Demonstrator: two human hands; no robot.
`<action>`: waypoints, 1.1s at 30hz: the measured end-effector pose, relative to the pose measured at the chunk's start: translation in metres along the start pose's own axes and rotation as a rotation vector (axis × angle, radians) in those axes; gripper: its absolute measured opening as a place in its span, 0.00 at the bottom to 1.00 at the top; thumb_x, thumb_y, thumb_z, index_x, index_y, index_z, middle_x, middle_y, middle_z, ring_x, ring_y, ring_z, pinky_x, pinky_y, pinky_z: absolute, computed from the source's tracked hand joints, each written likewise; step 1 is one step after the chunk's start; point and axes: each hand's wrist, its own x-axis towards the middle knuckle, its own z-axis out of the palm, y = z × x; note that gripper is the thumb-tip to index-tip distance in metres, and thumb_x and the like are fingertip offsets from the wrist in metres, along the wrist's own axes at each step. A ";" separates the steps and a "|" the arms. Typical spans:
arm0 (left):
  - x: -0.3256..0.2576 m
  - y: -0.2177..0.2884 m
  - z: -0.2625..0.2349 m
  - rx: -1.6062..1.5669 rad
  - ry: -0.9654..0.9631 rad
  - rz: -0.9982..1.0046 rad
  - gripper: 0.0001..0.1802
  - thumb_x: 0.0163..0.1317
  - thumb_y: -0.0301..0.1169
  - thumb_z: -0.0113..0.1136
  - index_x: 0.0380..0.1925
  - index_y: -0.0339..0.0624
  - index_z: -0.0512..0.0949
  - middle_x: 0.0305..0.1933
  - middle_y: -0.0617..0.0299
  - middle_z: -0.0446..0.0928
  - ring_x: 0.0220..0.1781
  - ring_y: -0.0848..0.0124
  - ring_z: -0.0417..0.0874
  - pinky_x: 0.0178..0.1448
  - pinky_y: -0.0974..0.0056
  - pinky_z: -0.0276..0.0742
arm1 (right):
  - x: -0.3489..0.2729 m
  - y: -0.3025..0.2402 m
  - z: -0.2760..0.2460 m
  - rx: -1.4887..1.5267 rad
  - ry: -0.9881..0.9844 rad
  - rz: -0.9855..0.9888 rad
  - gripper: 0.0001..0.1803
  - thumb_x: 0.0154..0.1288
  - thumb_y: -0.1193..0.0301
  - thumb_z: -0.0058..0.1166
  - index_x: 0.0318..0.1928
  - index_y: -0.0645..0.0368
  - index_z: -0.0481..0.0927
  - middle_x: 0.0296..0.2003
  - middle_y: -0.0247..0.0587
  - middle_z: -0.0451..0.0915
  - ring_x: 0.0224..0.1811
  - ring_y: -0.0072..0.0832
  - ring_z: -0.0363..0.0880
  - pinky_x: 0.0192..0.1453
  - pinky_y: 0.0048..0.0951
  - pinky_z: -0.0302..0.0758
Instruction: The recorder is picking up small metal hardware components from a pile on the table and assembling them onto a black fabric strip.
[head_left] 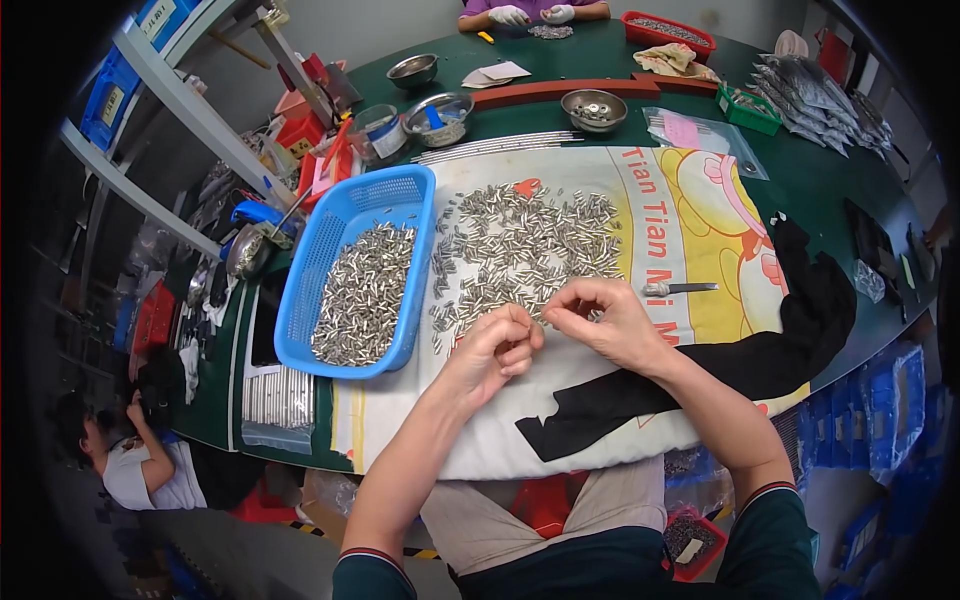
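My left hand point(490, 352) and my right hand point(612, 322) meet above the near edge of a spread of small silvery metal pins point(540, 240). Each is closed with thumb and forefinger pinched, the fingertips almost touching. Whatever lies between the fingertips is too small or hidden to name. The pins lie loose on a printed white and yellow cloth point(480, 440). Left of them, a blue mesh basket point(385, 188) holds a heap of similar pins. A small tool with a dark flat blade point(690, 287) rests right of my right hand. Black fabric point(600, 405) stretches beneath my right forearm.
Metal rods point(500, 147) lie behind the cloth, near metal bowls point(595, 122) and a clear tub point(380, 135). At the right stand a green box point(748, 110) and filled bags point(810, 95). A gloved co-worker point(535, 12) sits opposite; another person point(150, 470) is at left.
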 end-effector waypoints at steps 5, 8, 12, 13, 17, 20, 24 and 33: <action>0.001 0.000 0.000 0.096 -0.029 0.018 0.05 0.60 0.28 0.49 0.30 0.38 0.71 0.24 0.64 0.70 0.15 0.84 0.56 0.17 0.78 0.50 | -0.001 -0.001 0.000 -0.109 -0.023 -0.115 0.04 0.51 0.76 0.54 0.28 0.63 0.78 0.22 0.33 0.75 0.21 0.16 0.69 0.26 0.18 0.66; 0.002 -0.002 -0.004 0.126 -0.078 0.025 0.08 0.62 0.31 0.49 0.31 0.38 0.71 0.23 0.67 0.69 0.15 0.85 0.55 0.17 0.79 0.48 | -0.001 0.002 0.003 -0.080 0.011 -0.132 0.04 0.51 0.75 0.55 0.28 0.63 0.79 0.19 0.34 0.73 0.19 0.16 0.68 0.23 0.20 0.66; 0.002 0.000 -0.003 0.121 -0.056 0.034 0.07 0.61 0.30 0.50 0.30 0.38 0.72 0.22 0.67 0.68 0.15 0.85 0.55 0.17 0.79 0.47 | 0.000 0.005 0.002 0.061 -0.052 0.034 0.06 0.51 0.74 0.54 0.30 0.63 0.80 0.22 0.34 0.77 0.22 0.15 0.71 0.25 0.18 0.67; 0.002 0.000 -0.002 0.125 -0.038 0.038 0.07 0.61 0.30 0.50 0.30 0.38 0.72 0.22 0.67 0.68 0.15 0.85 0.55 0.17 0.79 0.47 | 0.001 0.006 0.002 0.181 -0.078 0.156 0.07 0.52 0.73 0.53 0.31 0.62 0.80 0.24 0.34 0.79 0.24 0.15 0.72 0.26 0.18 0.68; 0.002 0.000 -0.002 0.139 -0.030 0.036 0.07 0.61 0.31 0.50 0.29 0.38 0.72 0.21 0.67 0.68 0.15 0.85 0.54 0.17 0.79 0.47 | 0.001 0.005 -0.001 0.123 -0.111 0.192 0.09 0.51 0.72 0.53 0.33 0.61 0.81 0.25 0.34 0.80 0.25 0.14 0.73 0.27 0.17 0.69; 0.002 0.000 0.000 0.159 -0.017 0.036 0.07 0.61 0.31 0.50 0.29 0.39 0.72 0.21 0.68 0.67 0.15 0.85 0.54 0.17 0.79 0.47 | 0.000 0.006 0.000 0.151 -0.093 0.199 0.09 0.50 0.72 0.53 0.32 0.62 0.81 0.25 0.34 0.80 0.25 0.14 0.73 0.27 0.18 0.69; 0.001 0.000 0.000 0.186 -0.025 0.044 0.07 0.61 0.31 0.50 0.29 0.40 0.72 0.20 0.68 0.67 0.15 0.86 0.54 0.17 0.78 0.46 | -0.001 0.003 -0.002 0.132 -0.103 0.198 0.08 0.49 0.72 0.54 0.31 0.62 0.81 0.24 0.34 0.79 0.24 0.14 0.72 0.27 0.17 0.68; 0.000 -0.004 0.001 0.352 -0.004 0.100 0.09 0.58 0.34 0.54 0.26 0.42 0.72 0.19 0.72 0.65 0.16 0.87 0.54 0.18 0.78 0.46 | 0.002 0.006 -0.006 0.125 -0.126 0.226 0.07 0.48 0.74 0.53 0.27 0.64 0.79 0.20 0.32 0.77 0.22 0.14 0.69 0.27 0.17 0.67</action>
